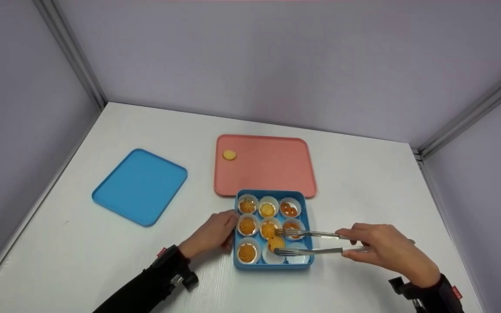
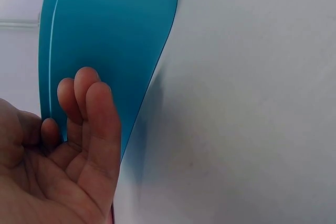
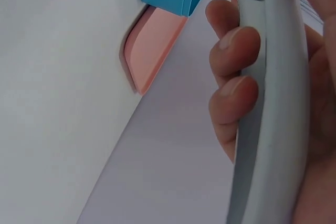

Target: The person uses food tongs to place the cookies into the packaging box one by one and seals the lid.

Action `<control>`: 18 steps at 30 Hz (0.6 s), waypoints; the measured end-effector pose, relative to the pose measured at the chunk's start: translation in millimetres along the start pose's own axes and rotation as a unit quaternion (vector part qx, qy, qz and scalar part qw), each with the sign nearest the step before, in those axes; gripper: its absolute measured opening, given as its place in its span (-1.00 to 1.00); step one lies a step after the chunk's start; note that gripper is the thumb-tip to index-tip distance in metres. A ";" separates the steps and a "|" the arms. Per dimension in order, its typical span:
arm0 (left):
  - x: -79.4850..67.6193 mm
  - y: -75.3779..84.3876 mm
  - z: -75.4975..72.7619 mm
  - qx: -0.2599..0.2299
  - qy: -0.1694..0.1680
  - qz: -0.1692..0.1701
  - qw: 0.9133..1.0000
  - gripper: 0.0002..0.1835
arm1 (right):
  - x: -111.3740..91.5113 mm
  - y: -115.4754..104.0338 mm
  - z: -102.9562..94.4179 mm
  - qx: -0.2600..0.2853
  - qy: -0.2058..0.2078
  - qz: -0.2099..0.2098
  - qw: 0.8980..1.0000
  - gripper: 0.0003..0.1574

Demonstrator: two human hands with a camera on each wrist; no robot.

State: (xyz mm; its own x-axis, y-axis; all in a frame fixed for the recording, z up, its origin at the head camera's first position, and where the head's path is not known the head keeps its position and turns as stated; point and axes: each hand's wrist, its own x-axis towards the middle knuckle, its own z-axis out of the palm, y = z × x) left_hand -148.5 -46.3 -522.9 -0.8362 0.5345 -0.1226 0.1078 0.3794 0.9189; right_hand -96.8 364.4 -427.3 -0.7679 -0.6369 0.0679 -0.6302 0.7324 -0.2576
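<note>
A blue box [image 1: 273, 266] holds several white paper cups with cookies, among them swirled cookies [image 1: 246, 252] and pretzel-shaped ones [image 1: 288, 210]. My left hand [image 1: 215, 231] grips the box's left side at the rim, its other fingers lying along the outer wall in the left wrist view. The right hand [image 1: 381, 248] holds metal tongs [image 1: 320, 251] from the right, fingers curled around the pale handle [image 3: 286, 93]. Between the spread tong tips is a round, dotted cookie [image 1: 275, 244], over the middle cup of the front row. White paper shows in the front right cup [image 1: 296, 256].
Behind the box lies a pink tray [image 1: 272, 163] with one round pale cookie [image 1: 229, 155] at its left. A flat blue tray [image 1: 141, 187] lies to the left on the white table [image 1: 355, 174]. Grey-white panels [image 1: 250, 61] stand behind and at both sides.
</note>
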 end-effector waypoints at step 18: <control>0.1 -0.2 0.2 0.004 0.001 -0.003 1.000 -0.61 | 14.1 -20.8 -5.4 -0.060 -0.076 0.023 0.995 -0.45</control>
State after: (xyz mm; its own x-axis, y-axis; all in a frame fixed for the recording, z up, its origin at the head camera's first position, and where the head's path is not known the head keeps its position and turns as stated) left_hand -148.5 -46.2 -523.1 -0.8375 0.5313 -0.1275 0.1076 0.3891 0.9149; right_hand -95.1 341.5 -415.8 -0.7762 -0.6241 -0.0895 -0.6109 0.7795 -0.1385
